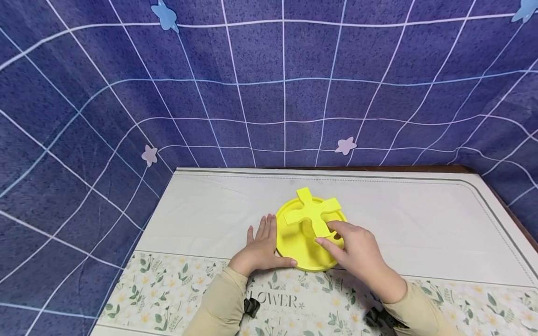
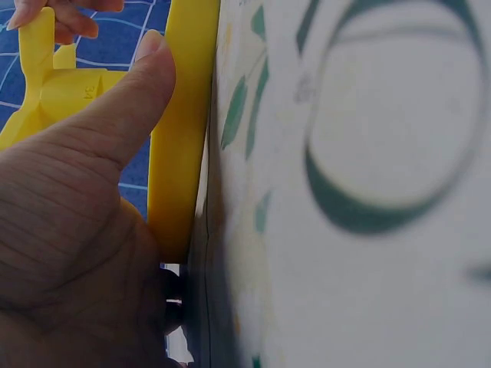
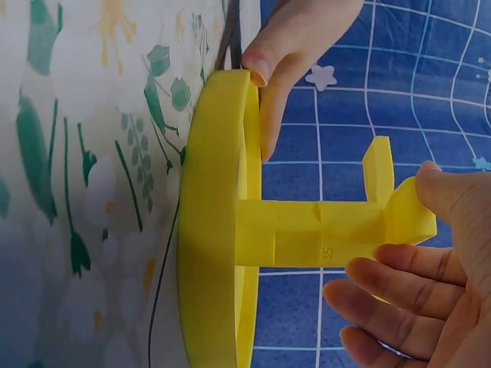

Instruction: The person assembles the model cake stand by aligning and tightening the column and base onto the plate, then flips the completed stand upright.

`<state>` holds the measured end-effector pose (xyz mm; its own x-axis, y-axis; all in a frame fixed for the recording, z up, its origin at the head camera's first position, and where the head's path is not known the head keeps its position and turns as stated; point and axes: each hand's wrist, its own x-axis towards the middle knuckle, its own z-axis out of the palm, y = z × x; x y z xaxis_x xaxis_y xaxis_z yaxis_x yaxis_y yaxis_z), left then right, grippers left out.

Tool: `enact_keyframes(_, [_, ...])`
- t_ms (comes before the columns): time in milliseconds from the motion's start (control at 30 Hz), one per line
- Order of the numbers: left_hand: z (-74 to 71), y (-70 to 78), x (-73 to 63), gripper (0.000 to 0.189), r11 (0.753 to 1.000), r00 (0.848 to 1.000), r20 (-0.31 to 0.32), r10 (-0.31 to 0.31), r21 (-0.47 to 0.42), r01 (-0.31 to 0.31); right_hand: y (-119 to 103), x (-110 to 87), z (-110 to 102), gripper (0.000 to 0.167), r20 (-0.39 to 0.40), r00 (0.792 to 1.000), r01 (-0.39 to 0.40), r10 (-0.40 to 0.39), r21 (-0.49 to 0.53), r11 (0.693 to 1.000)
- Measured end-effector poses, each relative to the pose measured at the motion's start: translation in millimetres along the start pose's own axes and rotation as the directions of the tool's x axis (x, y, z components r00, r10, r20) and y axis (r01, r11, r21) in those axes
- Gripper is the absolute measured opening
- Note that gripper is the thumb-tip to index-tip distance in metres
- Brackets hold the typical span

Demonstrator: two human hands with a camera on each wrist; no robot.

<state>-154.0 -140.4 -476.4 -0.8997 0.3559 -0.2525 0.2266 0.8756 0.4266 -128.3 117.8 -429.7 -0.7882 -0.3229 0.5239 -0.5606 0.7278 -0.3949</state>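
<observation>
A round yellow base (image 1: 292, 245) with a raised rim lies flat on the table. From its middle rises a yellow post (image 3: 307, 234), topped by a yellow four-armed cross (image 1: 312, 213). My left hand (image 1: 262, 249) lies against the base's left side with straight fingers, its thumb (image 2: 146, 84) stretched over the front rim. Thumb and fingers of my right hand (image 1: 359, 245) pinch the cross arm nearest me. In the right wrist view, that thumb presses the arm's outer face while the fingers sit behind it, beside the post.
A white tablecloth (image 1: 210, 200) with a floral printed band (image 1: 155, 289) covers the table. Behind and to the left hangs a blue curtain (image 1: 260, 102) with a grid and stars. The table's dark edge (image 1: 420, 168) shows at the back.
</observation>
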Motion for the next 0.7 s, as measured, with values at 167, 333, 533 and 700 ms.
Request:
enact_keyframes(167, [-4.1,3.5,-3.4,0.135,1.000,1.000,0.003,0.004,-0.004,-0.004,1.7,-1.0,-0.4,0.035,-0.022,1.000,0.006,-0.006,-0.021,1.000])
enact_keyframes(333, [-3.3,2.1,-3.4,0.136,1.000,1.000,0.009,0.000,-0.005,0.000,7.9,-0.9,-6.7,0.027,-0.089,0.996,-0.003,0.001,-0.027,1.000])
enact_keyframes(533, [-1.0,-0.4,-0.9,0.137,1.000,1.000,0.001,0.006,-0.008,-0.006,19.7,6.7,-13.5,0.017,-0.155,0.984,-0.084,0.089,0.034,0.996])
enact_keyframes(700, [-1.0,-0.5,-0.8,0.138,1.000,1.000,-0.003,0.011,-0.008,-0.011,29.1,14.9,-15.1,0.027,-0.083,0.982,-0.160,0.172,0.135,0.978])
